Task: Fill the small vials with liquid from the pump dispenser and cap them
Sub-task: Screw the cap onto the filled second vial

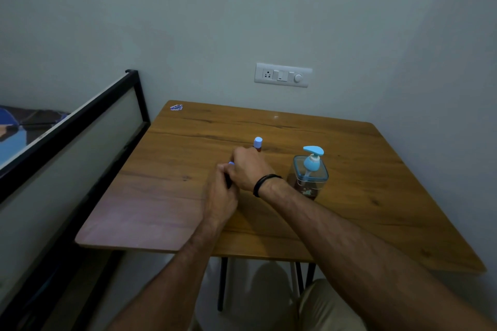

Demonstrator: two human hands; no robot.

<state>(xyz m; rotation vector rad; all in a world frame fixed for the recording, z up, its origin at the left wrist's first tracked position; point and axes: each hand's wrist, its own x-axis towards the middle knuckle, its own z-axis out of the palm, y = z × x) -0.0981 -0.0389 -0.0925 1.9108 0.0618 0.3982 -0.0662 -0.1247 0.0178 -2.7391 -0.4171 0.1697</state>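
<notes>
At the left, a black-framed bed rail runs beside the wooden table; near the table's middle the left hand is curled shut around a dark, slim vial, whose long axis tilts up and away toward the right hand; that hand's grip closes over the vial's top, where a sliver of blue cap shows between the fingers, so the two hands touch and the cap sits directly at the right fingertips; by my reading, the cap is being seated or twisted on, though the fingers hide whether it is fully home; the coming move turns on the right hand turning about the vial's axis while the left holds it steady; just beyond the right knuckles a second vial with a blue cap stands upright, already closed; further right, well clear of both hands, stands the pump dispenser, its blue head pointing right, dark liquid low in its clear body.
</notes>
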